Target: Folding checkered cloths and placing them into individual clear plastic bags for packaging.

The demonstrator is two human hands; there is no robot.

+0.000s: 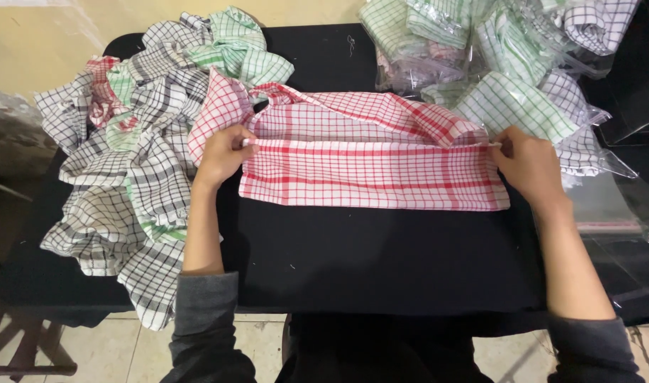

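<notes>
Red checked cloth (370, 174) lies across the middle of the black table (381, 255), long side running left to right. Near half is already doubled over into a flat band with a straight near edge; far half is bunched and rumpled behind the fold line, one corner sticking up at the left end. Left hand (221, 154) has fingers closed in a pinch on the cloth's left end at the fold. Right hand (526, 163) is likewise closed, pinching the right end at the same line. Cloth looks taut between the two grips. Judgement: first lengthwise fold is in place or nearly so; the loose far part is not yet flattened, and any further folds across the length are not yet made. To the left, touching the cloth's raised corner, a heap of unfolded cloths (136, 142) in black, green and red check, spilling over the table edge: a good many left untouched. To the far right, folded cloths in clear bags (495, 57), stacked near the right hand, with empty bags (615, 213) lying just beside the right wrist.
</notes>
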